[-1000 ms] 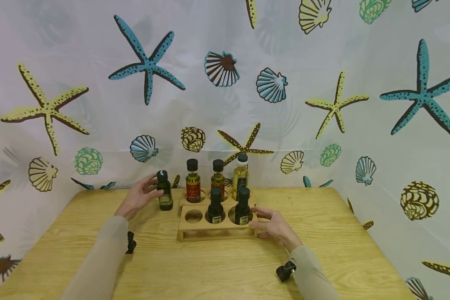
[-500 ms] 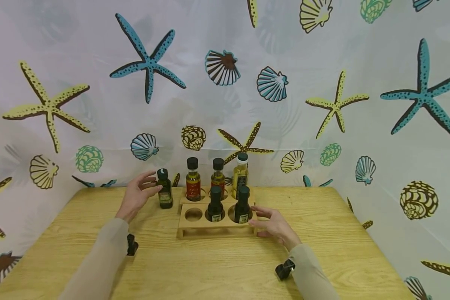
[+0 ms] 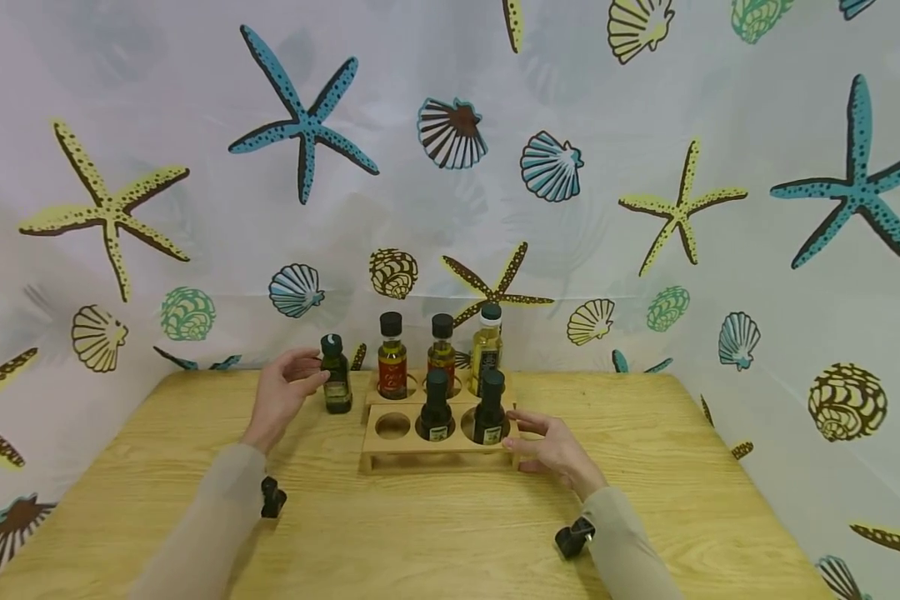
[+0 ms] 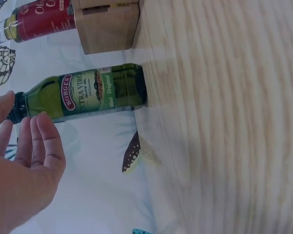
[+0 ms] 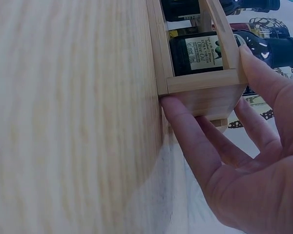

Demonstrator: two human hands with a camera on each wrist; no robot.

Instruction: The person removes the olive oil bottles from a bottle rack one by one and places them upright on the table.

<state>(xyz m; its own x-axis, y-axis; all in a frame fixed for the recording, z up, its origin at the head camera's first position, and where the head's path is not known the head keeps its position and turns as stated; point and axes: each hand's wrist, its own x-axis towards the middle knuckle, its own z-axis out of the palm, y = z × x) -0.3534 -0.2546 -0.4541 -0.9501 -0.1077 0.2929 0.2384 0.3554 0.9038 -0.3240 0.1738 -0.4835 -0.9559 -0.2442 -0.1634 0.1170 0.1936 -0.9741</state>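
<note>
A green olive oil bottle (image 3: 337,379) with a dark cap stands upright on the table, left of a wooden two-tier bottle rack (image 3: 378,443). My left hand (image 3: 285,392) is around the bottle's left side near its neck, fingers relaxed and not closed on it; in the left wrist view the hand (image 4: 31,165) overlaps the bottle's capped end. My right hand (image 3: 558,454) rests against the rack's right end. Its thumb touches the front top edge and its fairly straight fingers (image 5: 193,141) touch the side panel. Two dark bottles (image 3: 437,408) sit in the front tier, whose left hole is vacant.
The back tier holds two red-labelled bottles (image 3: 392,371) and a taller pale-yellow oil bottle (image 3: 487,354). A curtain (image 3: 450,208) printed with starfish and shells hangs behind and beside the wooden table (image 3: 450,533).
The left hand's fingers have loosened and drawn slightly back from the green bottle, which stays in place. The right hand stays at the rack's end. The head view shifts slightly.
</note>
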